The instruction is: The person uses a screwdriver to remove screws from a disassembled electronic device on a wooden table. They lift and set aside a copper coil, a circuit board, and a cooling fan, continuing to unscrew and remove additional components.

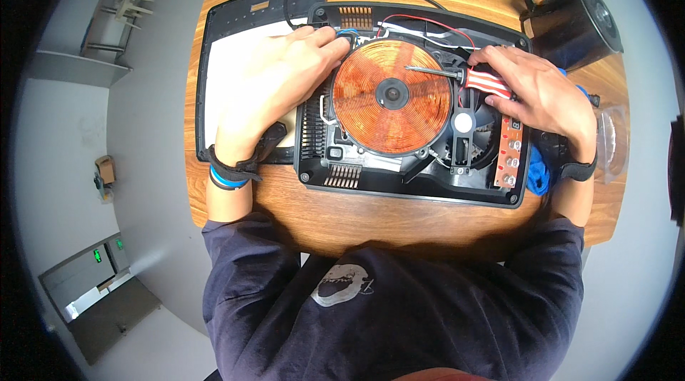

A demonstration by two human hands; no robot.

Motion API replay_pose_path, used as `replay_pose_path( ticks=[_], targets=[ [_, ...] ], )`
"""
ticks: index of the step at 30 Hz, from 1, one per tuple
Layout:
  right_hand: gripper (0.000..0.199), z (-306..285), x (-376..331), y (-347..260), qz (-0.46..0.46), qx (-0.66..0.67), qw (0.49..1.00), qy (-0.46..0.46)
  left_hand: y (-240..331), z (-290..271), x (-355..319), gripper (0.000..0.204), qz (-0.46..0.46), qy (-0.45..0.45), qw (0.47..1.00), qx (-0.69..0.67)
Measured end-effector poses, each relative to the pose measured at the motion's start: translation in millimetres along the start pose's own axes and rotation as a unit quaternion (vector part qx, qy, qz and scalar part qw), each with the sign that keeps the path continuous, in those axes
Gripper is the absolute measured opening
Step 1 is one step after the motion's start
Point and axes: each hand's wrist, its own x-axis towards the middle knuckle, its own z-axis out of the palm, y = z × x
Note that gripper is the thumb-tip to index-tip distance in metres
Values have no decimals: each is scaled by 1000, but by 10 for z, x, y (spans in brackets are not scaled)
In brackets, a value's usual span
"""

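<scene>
An opened induction cooker (371,185) in a black housing lies on a wooden table (371,220). Its round copper coil (392,95) fills the middle. My right hand (546,92) grips a screwdriver (481,80) with a red-and-white striped handle; its thin shaft lies across the coil's upper right and points left. My left hand (275,81) rests on the housing's upper left corner, fingertips by a small blue part (347,33). A brown circuit board (508,153) with several buttons runs along the right side, below my right hand.
The cooker's removed black-framed top panel (239,13) lies left, under my left forearm. A black kettle (574,17) stands at the back right. A blue cloth (539,174) and a clear plastic container (614,138) sit near my right wrist. Red and white wires (428,24) cross the housing's top.
</scene>
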Motion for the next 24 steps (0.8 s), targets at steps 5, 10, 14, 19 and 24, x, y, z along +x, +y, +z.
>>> replay_pose_path(
  ticks=[5, 10, 14, 19, 24],
  targets=[
    [58, 0, -7, 14, 9, -4, 1000, -13, 56, -43, 27, 13, -2, -9, 1000, 24],
    [58, -2, -2, 30, 4, 0, 1000, -17, 120, -120, 40, 21, -26, -56, 998, 34],
    [58, -6, 2, 46, 4, 6, 1000, -25, 94, -52, 27, 14, -29, -28, 999, 28],
    [59, 11, -3, 47, 0, 4, 1000, -12, 134, -76, 35, 14, -56, -44, 997, 22],
    [60, 2, 1, 39, 2, 7, 1000, -17, 106, -98, 24, 12, -25, -12, 1000, 9]
  ],
)
